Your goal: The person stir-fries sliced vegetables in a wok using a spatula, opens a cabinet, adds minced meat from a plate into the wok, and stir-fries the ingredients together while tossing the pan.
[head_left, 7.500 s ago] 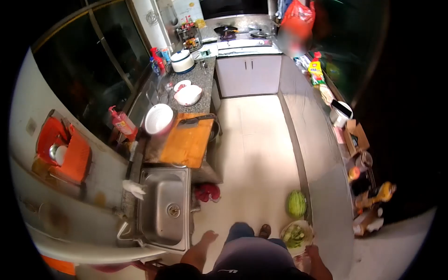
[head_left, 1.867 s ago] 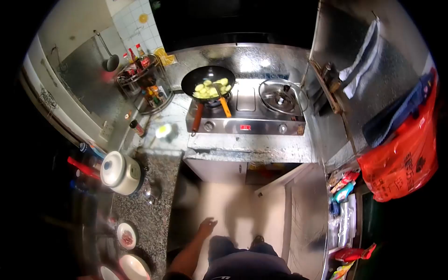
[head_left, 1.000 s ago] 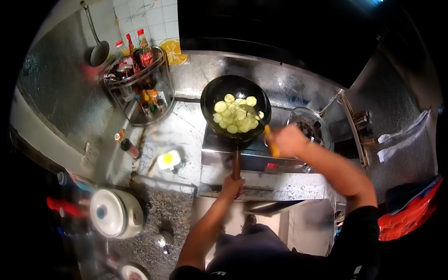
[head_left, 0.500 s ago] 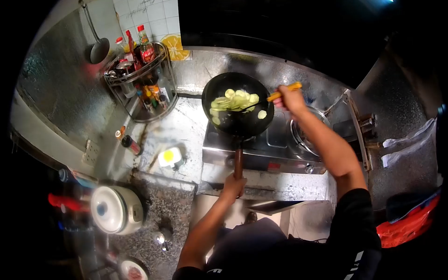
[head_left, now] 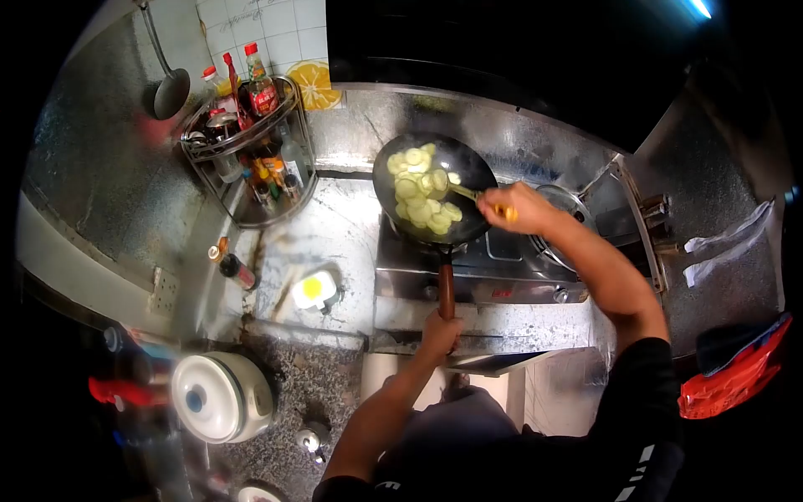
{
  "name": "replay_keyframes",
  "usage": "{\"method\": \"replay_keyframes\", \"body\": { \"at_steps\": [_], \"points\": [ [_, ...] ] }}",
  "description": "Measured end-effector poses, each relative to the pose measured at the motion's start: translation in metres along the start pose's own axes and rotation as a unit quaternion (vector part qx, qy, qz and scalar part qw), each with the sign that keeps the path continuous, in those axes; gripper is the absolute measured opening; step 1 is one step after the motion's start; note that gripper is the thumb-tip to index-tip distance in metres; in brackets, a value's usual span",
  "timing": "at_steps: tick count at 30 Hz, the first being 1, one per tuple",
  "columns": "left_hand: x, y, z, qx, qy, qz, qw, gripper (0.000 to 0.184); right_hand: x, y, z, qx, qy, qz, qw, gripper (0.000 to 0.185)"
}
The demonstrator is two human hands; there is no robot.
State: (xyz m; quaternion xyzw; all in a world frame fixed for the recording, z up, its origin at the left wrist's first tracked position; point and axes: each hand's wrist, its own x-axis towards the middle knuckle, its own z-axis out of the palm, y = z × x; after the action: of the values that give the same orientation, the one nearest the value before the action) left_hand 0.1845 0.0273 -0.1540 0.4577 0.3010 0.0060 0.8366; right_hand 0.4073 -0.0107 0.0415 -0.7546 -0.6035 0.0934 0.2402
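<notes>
My left hand is closed around the brown handle of a black wok, which sits over the left side of the gas stove. Pale green, round vegetable slices, perhaps cucumber or squash, lie across the wok's left and lower part. At the wok's right rim, my right hand grips a spatula by its yellow handle. The spatula's shaft reaches into the wok beside the slices, but its working end is blurred and hard to make out.
A corner rack of sauce bottles stands at the back left, with a ladle hanging above. A dark bottle and a white container with yellow are on the counter. Nearer stands a rice cooker. The stove's second burner is at right.
The slices have shifted and spread toward the wok's left and lower side. My right hand has come down, its yellow handle now angled differently. My left hand stays on the wok handle.
</notes>
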Motion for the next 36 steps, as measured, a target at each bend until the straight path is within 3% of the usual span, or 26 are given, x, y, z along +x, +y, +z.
{"method": "replay_keyframes", "body": {
  "at_steps": [1,2,3,4,5,7,9,11,14,17,20,23,27,29,30,31,32,35,36],
  "points": [
    [0.001,0.001,-0.001,0.001,-0.001,-0.01,1.0,0.016,-0.005,-0.017,-0.014,-0.224,-0.099,-0.159,0.956,0.012],
    [0.002,-0.001,-0.002,0.002,-0.001,-0.013,1.0,0.016,-0.015,-0.024,-0.021,-0.219,-0.031,-0.216,0.951,0.014],
    [0.003,-0.005,-0.003,0.004,0.0,0.001,1.0,0.015,-0.022,-0.032,-0.034,-0.217,-0.032,-0.213,0.952,0.014],
    [0.003,-0.007,-0.002,0.005,0.002,0.017,1.0,0.015,-0.027,-0.04,-0.051,-0.058,-0.042,-0.038,0.997,0.016],
    [0.002,-0.007,-0.002,0.007,0.002,0.019,1.0,0.015,-0.029,-0.043,-0.065,0.104,-0.047,0.138,0.984,0.017],
    [-0.002,-0.001,0.0,-0.024,-0.009,0.007,1.0,0.014,-0.017,-0.036,-0.088,0.127,-0.05,0.284,0.949,0.021],
    [-0.007,0.003,0.001,0.001,0.0,0.028,1.0,0.014,-0.01,-0.014,-0.076,0.131,-0.031,0.309,0.941,0.024],
    [-0.01,0.009,0.005,0.04,0.018,0.012,0.999,0.015,-0.001,0.023,-0.037,0.323,0.088,0.33,0.883,0.026],
    [-0.005,0.005,0.007,0.042,0.04,-0.01,0.998,0.015,-0.003,0.045,0.014,0.447,0.255,0.325,0.793,0.023],
    [0.0,-0.001,0.004,0.042,0.042,-0.021,0.998,0.014,-0.021,0.057,-0.028,0.449,0.229,0.295,0.811,0.022],
    [-0.007,0.007,0.012,0.042,0.061,-0.015,0.997,0.013,-0.034,0.025,-0.086,0.294,0.086,0.295,0.905,0.023],
    [-0.005,0.005,0.012,0.033,0.052,-0.009,0.998,0.013,-0.027,0.01,-0.065,0.226,0.045,0.329,0.916,0.021],
    [-0.004,0.004,0.011,0.016,0.056,-0.003,0.998,0.013,-0.018,0.059,0.028,0.383,0.137,0.219,0.887,0.012],
    [-0.003,0.006,0.01,0.036,0.049,-0.013,0.998,0.014,-0.024,0.047,0.032,0.21,0.105,0.063,0.97,0.013],
    [-0.002,0.006,0.01,0.036,0.051,-0.013,0.998,0.014,-0.023,0.038,0.023,0.211,0.105,0.062,0.97,0.013],
    [-0.003,0.002,0.01,0.032,0.05,-0.007,0.998,0.014,-0.027,0.022,0.008,0.039,0.051,-0.079,0.995,0.012],
    [-0.002,-0.001,0.01,0.027,0.047,-0.002,0.999,0.014,-0.033,0.009,-0.007,-0.136,-0.005,-0.215,0.967,0.01],
    [0.001,-0.004,0.008,0.031,0.039,0.0,0.999,0.013,-0.047,-0.021,-0.047,-0.157,-0.042,-0.243,0.956,0.013],
    [0.001,-0.003,0.008,0.031,0.038,0.0,0.999,0.013,-0.048,-0.032,-0.063,-0.053,-0.07,-0.065,0.994,0.015]
  ]
}}
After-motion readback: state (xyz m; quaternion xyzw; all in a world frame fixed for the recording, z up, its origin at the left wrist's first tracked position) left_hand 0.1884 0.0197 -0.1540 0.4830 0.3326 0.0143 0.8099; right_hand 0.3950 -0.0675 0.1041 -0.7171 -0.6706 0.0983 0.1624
